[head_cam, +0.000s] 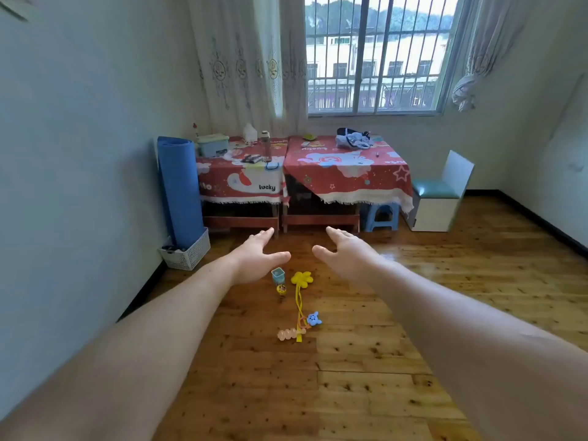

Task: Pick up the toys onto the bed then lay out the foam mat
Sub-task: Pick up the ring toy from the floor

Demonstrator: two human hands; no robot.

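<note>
Both grips empty: left hand [254,254] and right hand [345,253] stretched forward at mid-frame, fingers spread apart, palms angled toward each other, holding nothing. They hang above the floor, not touching any toy.

Wooden floor [413,313] fills the lower half of the frame, mostly bare; wide open room to the right. No bed in view, so the drop-off place cannot be located from here.

Two surfaces under red cloths [346,173] sit at centre frame below the window. Rolled blue foam mat [179,189] stands upright at left of centre, against the wall, its foot in a white basket [187,254]. Untouched; laying it out looks to be the later step.

Toys lie in a loose line just below the hands: yellow flower toy [301,278] with a long stem running toward the bottom of the frame, small blue cup [277,275] just beside the flower head, yellow ball [281,289] below the cup, blue critter toy [314,319] and pink beaded piece [288,334] near the stem's end.

Judgement: pickup not yet begun. Best to crouch and lower both hands, take the flower by its stem with one, scoop cup and ball with the other; the ball may roll if nudged. The small pieces can follow in a second gather.
</note>
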